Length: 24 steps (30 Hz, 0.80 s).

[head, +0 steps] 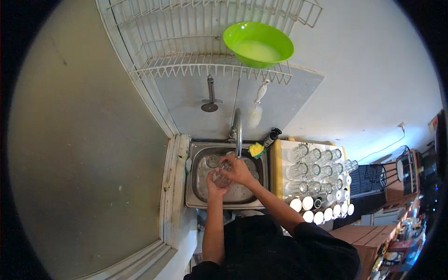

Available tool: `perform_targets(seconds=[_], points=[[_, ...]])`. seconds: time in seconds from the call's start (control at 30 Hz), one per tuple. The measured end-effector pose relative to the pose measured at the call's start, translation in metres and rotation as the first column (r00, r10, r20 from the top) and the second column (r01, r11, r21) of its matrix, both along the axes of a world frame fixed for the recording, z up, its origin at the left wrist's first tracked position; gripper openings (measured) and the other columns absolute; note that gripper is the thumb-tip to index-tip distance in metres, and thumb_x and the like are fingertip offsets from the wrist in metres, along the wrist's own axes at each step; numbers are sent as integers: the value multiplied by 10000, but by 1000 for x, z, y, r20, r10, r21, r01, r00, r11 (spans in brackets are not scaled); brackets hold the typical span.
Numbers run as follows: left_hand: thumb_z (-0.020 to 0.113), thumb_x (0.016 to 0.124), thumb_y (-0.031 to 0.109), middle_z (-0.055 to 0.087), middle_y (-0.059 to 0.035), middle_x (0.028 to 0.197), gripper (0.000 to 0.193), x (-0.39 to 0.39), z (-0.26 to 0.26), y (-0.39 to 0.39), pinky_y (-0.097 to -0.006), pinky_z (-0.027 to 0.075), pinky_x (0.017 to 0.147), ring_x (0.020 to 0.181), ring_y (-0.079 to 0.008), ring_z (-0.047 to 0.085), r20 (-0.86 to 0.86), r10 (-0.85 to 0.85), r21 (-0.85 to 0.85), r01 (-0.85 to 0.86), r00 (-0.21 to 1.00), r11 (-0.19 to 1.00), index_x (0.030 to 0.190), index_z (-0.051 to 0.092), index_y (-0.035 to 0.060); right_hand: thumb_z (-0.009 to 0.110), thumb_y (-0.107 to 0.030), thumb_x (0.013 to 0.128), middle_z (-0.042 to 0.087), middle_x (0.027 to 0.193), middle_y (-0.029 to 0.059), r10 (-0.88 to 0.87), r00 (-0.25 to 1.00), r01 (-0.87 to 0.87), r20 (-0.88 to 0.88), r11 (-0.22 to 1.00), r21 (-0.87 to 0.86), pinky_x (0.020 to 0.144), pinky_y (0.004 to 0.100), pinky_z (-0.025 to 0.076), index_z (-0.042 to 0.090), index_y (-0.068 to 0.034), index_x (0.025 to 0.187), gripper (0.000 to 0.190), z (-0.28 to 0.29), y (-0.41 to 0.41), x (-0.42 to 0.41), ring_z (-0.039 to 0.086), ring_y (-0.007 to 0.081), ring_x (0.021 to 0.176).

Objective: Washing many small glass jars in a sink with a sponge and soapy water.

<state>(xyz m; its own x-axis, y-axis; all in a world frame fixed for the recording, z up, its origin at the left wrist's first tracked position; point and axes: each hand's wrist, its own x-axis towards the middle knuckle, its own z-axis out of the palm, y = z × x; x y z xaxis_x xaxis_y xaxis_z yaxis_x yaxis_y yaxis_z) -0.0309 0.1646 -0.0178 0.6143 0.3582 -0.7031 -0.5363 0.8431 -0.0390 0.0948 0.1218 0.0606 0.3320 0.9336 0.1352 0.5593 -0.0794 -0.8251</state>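
Over the stainless steel sink (238,198), my left hand (216,185) holds a clear drinking glass (224,175) from below. My right hand (239,170) grips the same glass from the upper right, beneath the chrome faucet (238,129). Another clear glass (212,161) rests in the basin behind my left hand. More glassware (252,168) lies at the basin's right side, partly hidden by my right hand and the faucet. On the sink's back right corner sits a yellow and green sponge (256,150).
A yellow-edged white table (277,171) at right bears rows of upturned glasses (297,171) and white cups (308,203). A dark bottle (272,137) stands behind the sponge. Above hangs a wire rack (182,66) with a green bowl (259,43). A window ledge (176,171) borders the sink's left.
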Motion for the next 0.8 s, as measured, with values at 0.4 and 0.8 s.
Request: perform_targets(seconds=[0.4, 0.8], points=[[476, 876, 636, 608, -62, 1006, 579, 7, 11, -23, -395, 440, 757, 931, -235, 600, -532, 125, 419, 132, 838, 898, 1130, 570, 124, 411, -352, 946, 620, 1134, 146, -320, -129, -91, -939, 946, -310, 860, 430, 537, 535, -20, 1187, 429, -139, -23, 39, 640, 293, 978], [499, 910, 506, 638, -63, 1027, 508, -41, 7, -34, -352, 485, 740, 841, -183, 610, -565, 125, 494, 213, 815, 843, 1175, 561, 76, 485, -482, 944, 543, 1261, 201, -138, -545, -22, -827, 988, -150, 1007, 501, 447, 448, -7, 1310, 601, -123, -15, 32, 559, 367, 1140]])
